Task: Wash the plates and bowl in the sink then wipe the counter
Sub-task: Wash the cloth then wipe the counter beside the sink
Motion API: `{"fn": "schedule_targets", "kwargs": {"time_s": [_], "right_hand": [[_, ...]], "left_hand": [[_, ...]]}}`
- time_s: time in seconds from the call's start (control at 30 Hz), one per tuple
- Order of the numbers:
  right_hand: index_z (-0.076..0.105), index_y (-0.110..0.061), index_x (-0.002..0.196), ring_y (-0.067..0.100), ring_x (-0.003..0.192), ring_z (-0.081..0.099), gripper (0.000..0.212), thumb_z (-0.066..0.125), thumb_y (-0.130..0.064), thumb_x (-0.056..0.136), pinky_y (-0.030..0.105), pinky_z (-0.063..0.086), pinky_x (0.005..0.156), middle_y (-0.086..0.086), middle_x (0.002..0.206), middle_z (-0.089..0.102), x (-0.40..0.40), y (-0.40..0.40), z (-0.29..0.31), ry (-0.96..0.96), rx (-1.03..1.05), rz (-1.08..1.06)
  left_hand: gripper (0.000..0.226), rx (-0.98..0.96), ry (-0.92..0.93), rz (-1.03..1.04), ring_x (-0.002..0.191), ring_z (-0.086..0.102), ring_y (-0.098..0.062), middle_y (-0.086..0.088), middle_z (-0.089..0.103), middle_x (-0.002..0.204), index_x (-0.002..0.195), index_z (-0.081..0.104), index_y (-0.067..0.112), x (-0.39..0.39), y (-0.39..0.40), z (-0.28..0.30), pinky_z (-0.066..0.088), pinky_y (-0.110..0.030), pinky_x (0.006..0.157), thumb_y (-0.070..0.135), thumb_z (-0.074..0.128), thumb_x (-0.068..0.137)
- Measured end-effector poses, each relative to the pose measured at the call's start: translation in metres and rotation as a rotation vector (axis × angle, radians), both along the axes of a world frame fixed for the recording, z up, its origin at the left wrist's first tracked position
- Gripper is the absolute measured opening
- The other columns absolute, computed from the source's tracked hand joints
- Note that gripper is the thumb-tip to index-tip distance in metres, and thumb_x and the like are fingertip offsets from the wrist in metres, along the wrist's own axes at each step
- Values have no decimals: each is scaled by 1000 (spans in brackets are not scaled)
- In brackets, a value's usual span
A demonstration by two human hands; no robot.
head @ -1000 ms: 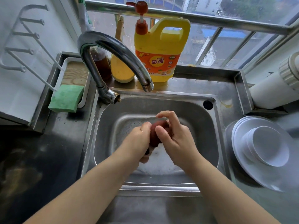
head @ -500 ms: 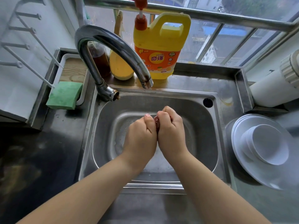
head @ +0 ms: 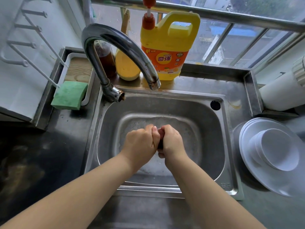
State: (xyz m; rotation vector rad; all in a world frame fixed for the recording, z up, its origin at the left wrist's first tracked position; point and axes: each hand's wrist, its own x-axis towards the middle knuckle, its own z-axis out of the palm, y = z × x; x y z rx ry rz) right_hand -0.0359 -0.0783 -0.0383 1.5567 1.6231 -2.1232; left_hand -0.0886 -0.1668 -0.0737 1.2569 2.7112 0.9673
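Both hands over middle of sink [head: 219, 113] basin, below faucet [head: 118, 47] spout. Left hand [head: 140, 142] and right hand [head: 172, 143] pressed together, fingers curled tight round dark red cloth [head: 160, 134], mostly hidden. White bowl [head: 279, 149] sits on stacked white plates [head: 257, 176], on counter right of sink. Green sponge [head: 70, 95] left of faucet, yellow detergent jug [head: 166, 52] behind it.

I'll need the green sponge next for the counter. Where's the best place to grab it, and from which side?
Pinch the green sponge across its two long sides, near the front end, coming from above on the sink side. It lies tilted, its near end overhanging the white tray, so that end is free, while the wall rack crowds the far left.
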Motion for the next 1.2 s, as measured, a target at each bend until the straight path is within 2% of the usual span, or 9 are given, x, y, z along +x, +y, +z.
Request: {"fn": "schedule_targets", "kwargs": {"time_s": [0.07, 0.17, 0.33, 0.5, 0.6, 0.7, 0.97, 1.1, 1.2], "right_hand": [[52, -13, 82, 12, 47, 34, 20, 40, -26, 92, 24, 30, 45, 1, 56, 46, 1, 4, 3, -29, -41, 127], [51, -21, 115, 15, 64, 52, 26, 40, -37, 98, 30, 47, 64, 7, 89, 60, 5, 12, 2, 1, -54, 265], [57, -27, 117, 17, 103, 62, 23, 52, -16, 97, 29, 54, 85, 2, 115, 63, 19, 22, -3, 146, 13, 274], [57, -36, 115, 14, 105, 59, 52, 55, 7, 85, 18, 49, 86, -4, 113, 63, 25, 28, 1, 208, 191, 448], [57, -31, 117, 16, 104, 62, 61, 49, 17, 81, 34, 53, 87, 3, 113, 64, 22, 32, 5, 254, 154, 489], [62, -20, 117, 16, 105, 65, 57, 49, 22, 80, 35, 54, 89, 1, 111, 70, 17, 34, 7, 343, 125, 529], [65, -33, 90, 13, 101, 60, 26, 82, -23, 72, 28, 51, 86, -3, 112, 57, 0, 19, 6, 291, 332, 530], [61, -6, 108, 32, 97, 67, 52, 84, -26, 66, 45, 53, 86, 16, 105, 69, -6, 4, 5, 343, -22, 460], [47, -9, 111, 30, 87, 65, 45, 76, -9, 76, 43, 52, 76, 17, 102, 65, -12, -14, 6, 383, -179, 373]], "left_hand": [[44, -62, -140, 86, 46, 50, -28, -10, 56, 53, 75, 53, 8, 1, 1, 3, 30, -28, 49, 29, 22, 97], [33, -16, -719, 236, 68, 56, -23, -4, 61, 77, 93, 52, 13, -3, -2, 1, 41, -32, 62, 36, 31, 103], [22, 196, -1302, 304, 91, 68, -17, -8, 63, 112, 113, 54, 14, -4, -17, 9, 57, -28, 77, 20, 61, 92], [35, 117, -1182, 254, 77, 70, -19, -6, 66, 105, 108, 56, 21, -4, -33, 21, 52, -25, 61, 7, 73, 81], [25, 127, -1212, 306, 62, 64, -15, -7, 70, 81, 110, 54, 25, -4, -35, 29, 47, -25, 54, 22, 67, 89], [28, 123, -1211, 359, 83, 66, -13, -5, 69, 98, 110, 56, 29, -4, -39, 31, 52, -26, 75, 39, 67, 86], [26, 449, -1194, 462, 84, 70, -28, -13, 73, 83, 91, 67, 6, 6, -62, 50, 55, -37, 82, 17, 74, 69], [13, 547, -1164, 632, 92, 68, -29, -16, 70, 95, 100, 62, 9, 5, -79, 53, 54, -37, 84, 10, 65, 88], [21, 580, -1134, 785, 96, 69, -25, -11, 71, 104, 108, 62, 16, -1, -101, 45, 54, -41, 90, 19, 67, 89]]}}
